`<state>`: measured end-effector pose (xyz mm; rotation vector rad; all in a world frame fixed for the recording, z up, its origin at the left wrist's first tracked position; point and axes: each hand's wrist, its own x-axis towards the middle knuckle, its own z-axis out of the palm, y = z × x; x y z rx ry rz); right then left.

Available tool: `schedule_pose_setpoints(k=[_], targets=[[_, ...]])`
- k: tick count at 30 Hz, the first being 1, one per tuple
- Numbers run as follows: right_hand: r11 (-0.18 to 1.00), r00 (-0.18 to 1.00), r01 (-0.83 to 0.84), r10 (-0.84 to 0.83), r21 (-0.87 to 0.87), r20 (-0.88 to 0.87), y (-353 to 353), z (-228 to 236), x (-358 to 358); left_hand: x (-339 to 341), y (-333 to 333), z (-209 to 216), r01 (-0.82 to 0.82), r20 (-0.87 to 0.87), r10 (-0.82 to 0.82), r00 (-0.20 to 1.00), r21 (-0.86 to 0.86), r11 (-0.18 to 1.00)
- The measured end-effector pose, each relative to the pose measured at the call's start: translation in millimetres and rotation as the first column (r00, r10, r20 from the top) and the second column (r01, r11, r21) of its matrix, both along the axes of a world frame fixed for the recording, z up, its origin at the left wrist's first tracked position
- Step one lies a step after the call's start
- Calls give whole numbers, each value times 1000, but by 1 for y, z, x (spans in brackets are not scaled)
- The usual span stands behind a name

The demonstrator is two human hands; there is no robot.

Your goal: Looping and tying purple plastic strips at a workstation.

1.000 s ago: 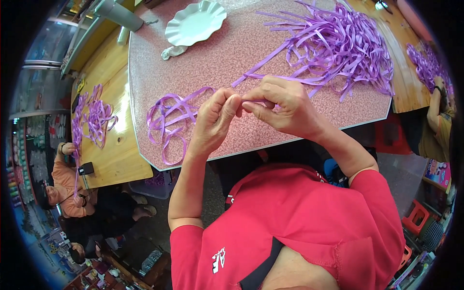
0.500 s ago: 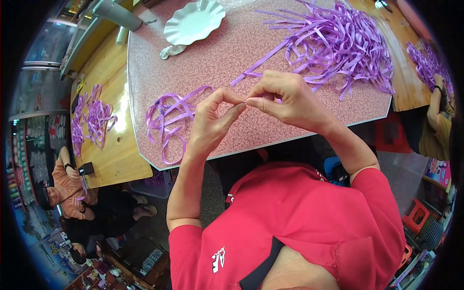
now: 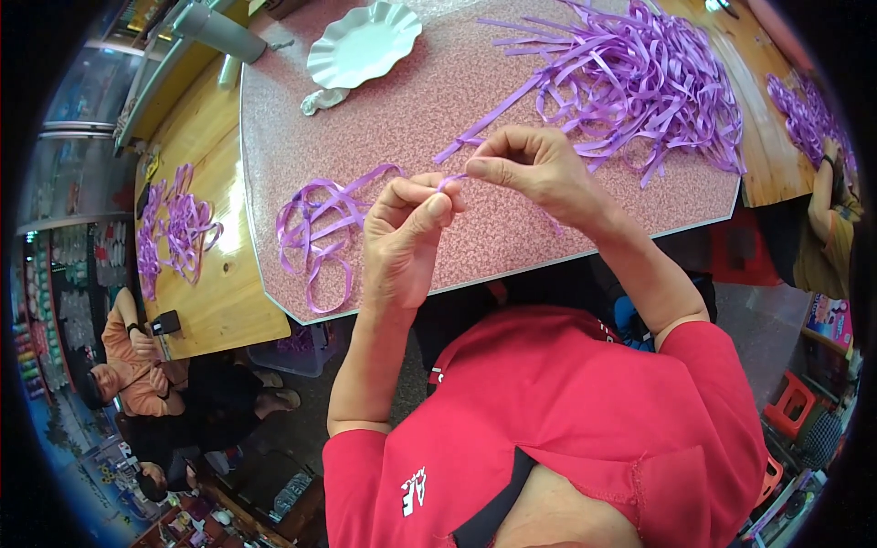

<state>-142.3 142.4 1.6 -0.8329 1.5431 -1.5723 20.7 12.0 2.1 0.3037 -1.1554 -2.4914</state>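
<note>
A short stretch of purple ribbon [image 3: 449,182] spans the small gap between my two hands, over the near part of the table. My left hand [image 3: 408,228] pinches it between thumb and curled fingers. Thumb and forefinger of my right hand [image 3: 539,173] pinch the ribbon from the other side. Most of what lies inside the fingers is hidden. Left of my left hand, a loose tangle of purple ribbon [image 3: 315,219] lies on the pink speckled table [image 3: 402,123]. A large heap of purple ribbons [image 3: 649,82] covers the far right, with one strand reaching toward my right hand.
A white scalloped plate [image 3: 364,50] and a small white object [image 3: 322,100] sit at the back. A grey tumbler [image 3: 219,32] lies near the far left. More ribbon [image 3: 178,224] rests on the wooden table [image 3: 233,301]; co-workers sit at left and right, with red stools [image 3: 788,405] low right.
My hands have moved slightly apart, and a bit of ribbon now shows between them. The left hand has turned, its thumb now pointing up. The co-worker at left has moved their hands.
</note>
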Motion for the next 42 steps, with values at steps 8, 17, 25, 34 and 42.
schedule_pose_setpoints(k=[8, 17, 25, 34, 42], targets=[[995, 997, 78, -78, -56, -8, 1, 8, 21, -14, 2, 0, -257, -164, 354, 921, -938, 233], [1000, 899, -16, 9, 12, 438, -6, 0, 19, -17, -14, 11, -217, -252, 162, 954, -953, -210], [999, 874, 26, -8, -32, 486, -12, -12, 25, -14, -9, 0, -191, -184, 231, 955, -982, 9], [912, 923, 256, -132, -320, 360, -20, -8, 45, -15, 16, -7, -217, -60, 209, 976, -286, 933], [839, 647, -161, -308, -520, -697, -16, 2, 8, -9, -5, 4, 55, 20, -55, 998, 36, 998]])
